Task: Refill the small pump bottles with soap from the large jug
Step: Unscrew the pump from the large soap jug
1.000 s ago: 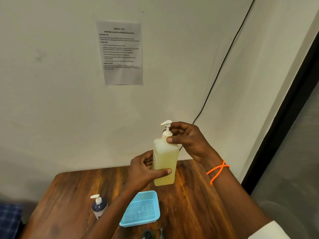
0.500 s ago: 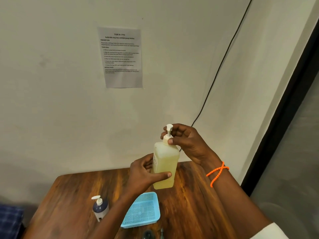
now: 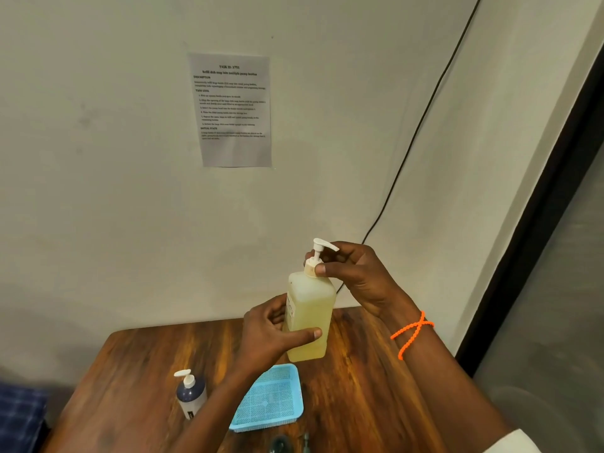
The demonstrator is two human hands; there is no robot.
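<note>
A wooden table is filling the lower middle of the view, standing against a pale wall where a printed sheet is hanging and a black cable is running down.

Above the table's far edge, the person is holding a tall rectangular pump bottle clear of the surface. Its long axis is standing nearly upright, leaning slightly to the right, and it is holding pale yellow liquid almost to the shoulder. Its white pump nozzle is pointing right.

The left hand is gripping the bottle's body, thumb lying across the front. The right hand is pinching the pump collar between thumb and fingers.

A light blue mesh basket is sitting on the table below the bottle. To its left, a small dark pump bottle is standing upright, well apart from the held one, nozzle pointing left.
</note>
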